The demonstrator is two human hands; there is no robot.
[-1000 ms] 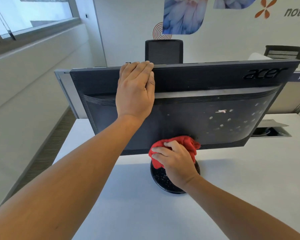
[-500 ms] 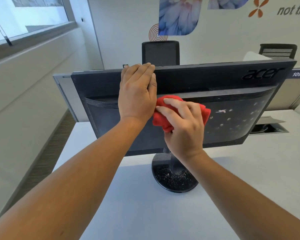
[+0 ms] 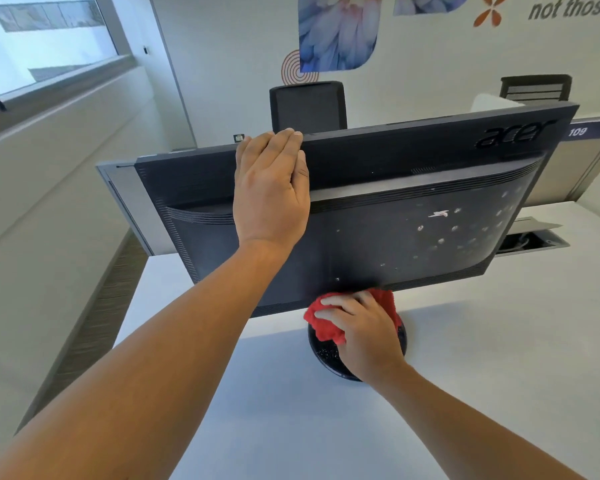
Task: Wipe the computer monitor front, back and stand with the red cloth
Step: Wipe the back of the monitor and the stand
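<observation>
The black monitor (image 3: 413,216) faces away from me, so I see its back panel, dotted with pale specks on the right half. My left hand (image 3: 271,192) lies flat on the back with its fingers hooked over the top edge. Below the lower edge, my right hand (image 3: 364,330) presses the bunched red cloth (image 3: 326,327) onto the round black stand base (image 3: 321,355), which is speckled with dust. The stand's neck is hidden behind the cloth and hand.
The monitor stands on a white desk (image 3: 482,358). A cable hatch (image 3: 530,242) is open in the desk at the right. Grey partitions and two black chair backs (image 3: 309,105) stand behind. The desk's left edge drops to a carpeted floor strip (image 3: 94,317).
My right hand with the red cloth went from the stand up to the middle of the back panel, and has now come back down onto the stand base. My left hand kept its hold on the top edge.
</observation>
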